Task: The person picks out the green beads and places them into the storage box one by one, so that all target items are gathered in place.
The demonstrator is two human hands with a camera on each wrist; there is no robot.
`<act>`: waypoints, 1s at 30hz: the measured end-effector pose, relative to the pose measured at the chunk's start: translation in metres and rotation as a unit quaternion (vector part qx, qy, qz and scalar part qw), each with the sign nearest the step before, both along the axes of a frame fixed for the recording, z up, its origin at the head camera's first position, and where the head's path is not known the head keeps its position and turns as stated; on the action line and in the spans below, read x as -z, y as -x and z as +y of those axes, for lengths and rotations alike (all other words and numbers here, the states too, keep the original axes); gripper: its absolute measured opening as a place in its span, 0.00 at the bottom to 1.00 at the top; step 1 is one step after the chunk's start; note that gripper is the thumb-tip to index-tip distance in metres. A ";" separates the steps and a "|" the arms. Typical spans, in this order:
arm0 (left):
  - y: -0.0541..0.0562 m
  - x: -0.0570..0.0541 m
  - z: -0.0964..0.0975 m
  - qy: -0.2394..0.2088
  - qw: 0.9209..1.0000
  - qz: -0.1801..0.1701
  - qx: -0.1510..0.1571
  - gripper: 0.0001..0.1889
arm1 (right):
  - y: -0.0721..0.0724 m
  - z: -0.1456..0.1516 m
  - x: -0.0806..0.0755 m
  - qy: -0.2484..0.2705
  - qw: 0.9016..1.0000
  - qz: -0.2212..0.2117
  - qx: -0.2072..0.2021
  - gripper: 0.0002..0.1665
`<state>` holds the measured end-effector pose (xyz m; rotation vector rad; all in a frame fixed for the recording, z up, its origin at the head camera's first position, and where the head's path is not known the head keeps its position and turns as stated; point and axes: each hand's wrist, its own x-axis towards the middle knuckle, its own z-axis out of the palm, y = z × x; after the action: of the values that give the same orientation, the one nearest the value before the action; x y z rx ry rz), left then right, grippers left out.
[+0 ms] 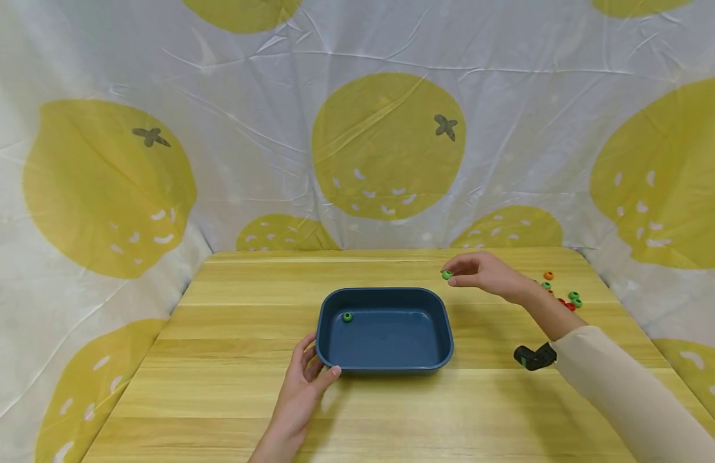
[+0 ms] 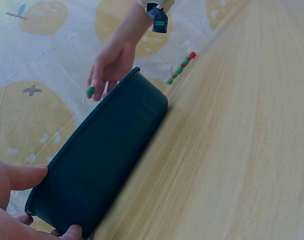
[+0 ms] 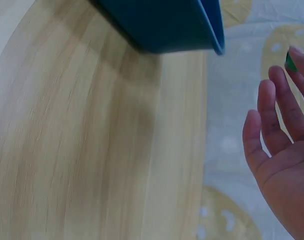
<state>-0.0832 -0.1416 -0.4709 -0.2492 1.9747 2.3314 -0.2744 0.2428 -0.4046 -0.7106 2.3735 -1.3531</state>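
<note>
A dark blue rectangular basin (image 1: pixel 392 341) stands on the wooden table, with one green bead (image 1: pixel 347 317) lying inside near its left end. My left hand (image 1: pixel 299 389) grips the basin's near left corner, thumb at the rim and fingers along the outer side. Beyond the basin's far right corner, my right hand (image 1: pixel 486 274) is raised and pinches another green bead (image 1: pixel 447 274) between thumb and fingertip. From the right wrist, this pinched bead (image 3: pixel 290 62) is partly covered by the thumb, while the other fingers spread loosely.
Several loose beads lie at the table's right rear, among them green (image 1: pixel 574 295), orange (image 1: pixel 548 275) and red (image 1: pixel 570 307); the right forearm partly covers this group. A black wrist camera (image 1: pixel 533 357) sticks out from the right sleeve. Lemon-printed cloth (image 1: pixel 386 148) hangs behind the table.
</note>
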 end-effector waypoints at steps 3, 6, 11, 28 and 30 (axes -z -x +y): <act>0.000 0.000 0.000 -0.001 1.000 0.003 0.002 0.43 | 0.002 -0.012 -0.001 0.022 0.999 -0.017 -0.016 0.20; 0.000 -0.001 0.001 -0.001 1.000 0.006 0.003 0.43 | 0.004 -0.026 -0.002 0.046 0.998 -0.039 -0.029 0.20; 0.000 -0.001 0.001 -0.003 1.000 -0.002 0.002 0.43 | 0.007 -0.046 -0.004 0.059 0.995 -0.056 -0.056 0.20; 0.000 -0.003 0.001 0.016 1.000 -0.013 -0.001 0.43 | 0.013 -0.107 -0.002 0.057 0.990 -0.041 -0.119 0.18; 0.000 -0.003 0.001 0.019 1.000 -0.014 -0.001 0.43 | 0.013 -0.114 -0.002 0.057 0.990 -0.038 -0.122 0.18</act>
<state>-0.0830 -0.1401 -0.4676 -0.2853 2.0097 2.2800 -0.2872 0.1286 -0.4029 -0.9303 2.0838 -1.3915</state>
